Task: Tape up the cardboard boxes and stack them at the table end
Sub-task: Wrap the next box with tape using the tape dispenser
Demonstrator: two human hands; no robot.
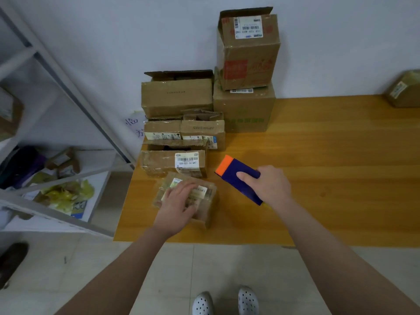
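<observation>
Box [205, 210], small, brown, taped glossy, white label on top.

Not much is legible here. The white sticker [187, 161] on the flat box [159, 163] nearest the front reads "505-101-16-6A7" under a barcode. The carton behind it [203, 129] has "LIBRARY" printed on it; the word before that is too fuzzy. The top box [248, 55] has an upside-down label [248, 27] reading "159 159 A03 160". The handwritten paper [134, 126] on the wall starts with "临".
</observation>
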